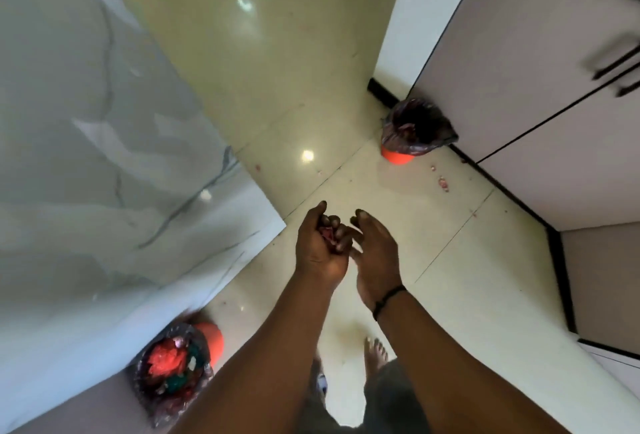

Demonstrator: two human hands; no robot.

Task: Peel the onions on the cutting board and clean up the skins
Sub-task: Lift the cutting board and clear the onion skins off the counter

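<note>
Ahead by the cabinet stands the orange bin (412,135) with its dark liner. The left hand (320,246) curls round a wad of onion skins (327,234), papery, weightless, likely to flutter loose. The right hand (375,253) cups alongside, fingers relaxed, empty.

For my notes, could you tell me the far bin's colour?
Orange, under a dark liner: far bin, head view.

— That floor (346,63) is polished tile, glossy enough to mirror the lights. The counter (104,163)?

— Smooth marble-look slab, grey-veined. Bin (398,157)'s orange plastic, its liner (417,127) thin crinkly film. Cabinet doors (540,63) matt, maybe laminate.
</note>
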